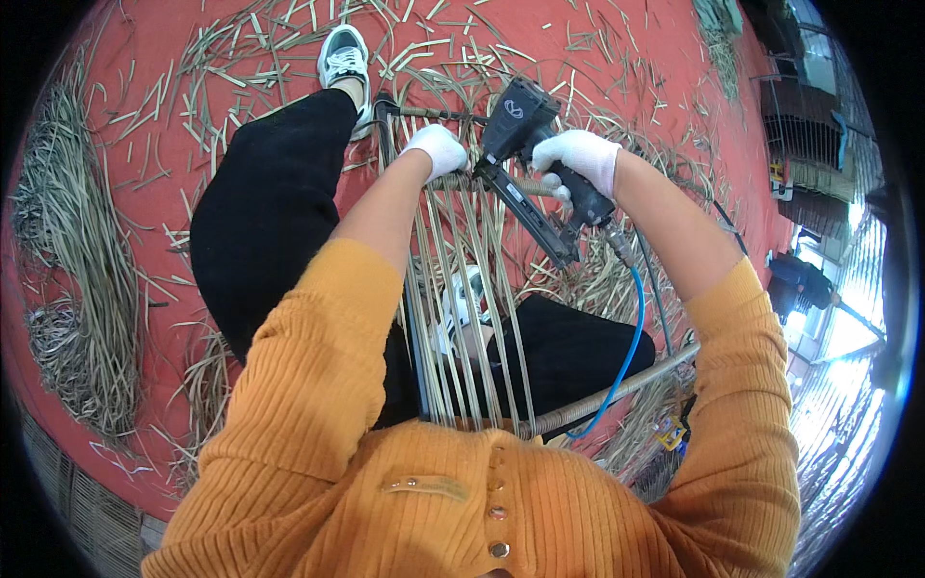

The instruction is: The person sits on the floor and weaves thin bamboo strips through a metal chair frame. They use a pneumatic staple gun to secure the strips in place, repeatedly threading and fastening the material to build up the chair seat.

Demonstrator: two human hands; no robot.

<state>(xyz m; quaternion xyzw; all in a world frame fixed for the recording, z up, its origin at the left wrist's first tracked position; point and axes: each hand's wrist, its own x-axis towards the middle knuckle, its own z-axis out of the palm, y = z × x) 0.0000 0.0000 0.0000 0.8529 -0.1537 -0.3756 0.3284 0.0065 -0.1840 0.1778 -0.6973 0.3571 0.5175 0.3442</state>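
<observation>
My right hand (582, 166), in a white glove, grips the handle of a black air-powered nail gun (525, 120). The gun's nose is down by the far wrapped bar of a frame, close to my left hand (439, 152). That hand wears a white glove too; its fingers are closed at the bar, and whatever they pinch is hidden. Pale flat strips (472, 289) run lengthwise over the frame, from the far bar toward my body. The frame's dark side rail (414, 328) lies left of them. A wrapped pole (617, 390) crosses near my waist.
A blue air hose (631, 337) curves from the gun's handle toward the near pole. Loose strips and offcuts (251, 58) litter the red floor (154, 222). A long heap of strips (92, 260) lies at the left. My black-trousered legs flank the frame. Another person (802, 281) is at the far right.
</observation>
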